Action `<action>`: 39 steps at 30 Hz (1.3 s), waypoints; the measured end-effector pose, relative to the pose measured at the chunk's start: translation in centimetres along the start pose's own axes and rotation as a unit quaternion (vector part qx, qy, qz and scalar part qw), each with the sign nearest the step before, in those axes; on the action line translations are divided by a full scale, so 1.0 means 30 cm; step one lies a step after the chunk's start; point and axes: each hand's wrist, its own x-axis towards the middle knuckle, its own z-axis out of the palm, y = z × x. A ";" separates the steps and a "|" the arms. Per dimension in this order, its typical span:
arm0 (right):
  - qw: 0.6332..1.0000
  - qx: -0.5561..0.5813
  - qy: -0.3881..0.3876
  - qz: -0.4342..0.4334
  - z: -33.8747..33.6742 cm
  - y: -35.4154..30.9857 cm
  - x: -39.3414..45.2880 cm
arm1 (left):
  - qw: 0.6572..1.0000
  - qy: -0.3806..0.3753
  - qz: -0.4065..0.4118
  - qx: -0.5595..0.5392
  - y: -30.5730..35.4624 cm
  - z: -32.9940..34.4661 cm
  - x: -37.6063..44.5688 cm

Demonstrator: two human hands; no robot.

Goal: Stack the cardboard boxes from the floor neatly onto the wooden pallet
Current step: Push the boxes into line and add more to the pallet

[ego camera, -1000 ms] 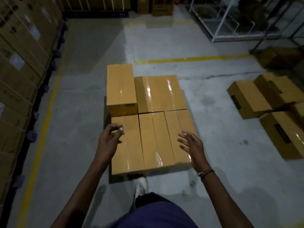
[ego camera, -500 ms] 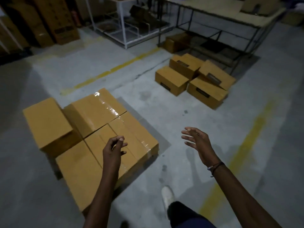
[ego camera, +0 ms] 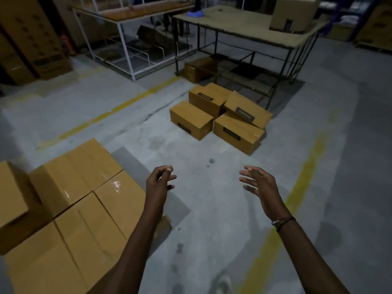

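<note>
Four loose cardboard boxes (ego camera: 220,115) clustered on the concrete floor (ego camera: 212,198) ahead, stacked boxes (ego camera: 80,200) at lower left, pallet beneath apparently hidden, left hand (ego camera: 158,184) loosely curled, empty, right hand (ego camera: 262,187) fingers spread, both arms outstretched.

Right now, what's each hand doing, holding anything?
Left hand: open, fingers loosely curled, holding nothing.
Right hand: open, fingers spread, holding nothing.

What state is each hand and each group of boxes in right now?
left hand: empty, fingers loosely curled.
right hand: empty, fingers spread.
stacked tan cardboard boxes: packed flush, taped shut.
tan cardboard boxes on the grey floor: closed, one leaning on others.
</note>
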 end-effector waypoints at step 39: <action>0.981 -0.122 -0.104 0.107 0.316 -0.493 2.664 | 0.984 0.102 -0.144 0.004 -0.001 0.990 2.350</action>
